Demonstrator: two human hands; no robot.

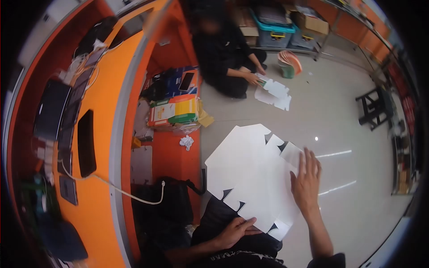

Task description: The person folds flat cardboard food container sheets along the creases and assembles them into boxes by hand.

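A white unfolded cardboard box blank (pixel 250 172) with slots and flaps along its edges lies above my lap. My left hand (pixel 235 233) pinches its near edge, thumb on top and the other fingers partly hidden beneath. On the right side, my right hand (pixel 307 181) rests against a bent flap with its fingers stretched out. Farther off, a co-worker sitting on the floor (pixel 223 58) holds a similar white blank (pixel 275 91) in both hands.
Flattened colored boxes (pixel 174 110) and crumpled paper (pixel 187 142) are at the left, below an orange desk (pixel 105 129) with a dangling white cable (pixel 138 199). A black stool (pixel 374 107) stands at right. Stacked colored card (pixel 289 64) and storage bins (pixel 273 35) are at the back.
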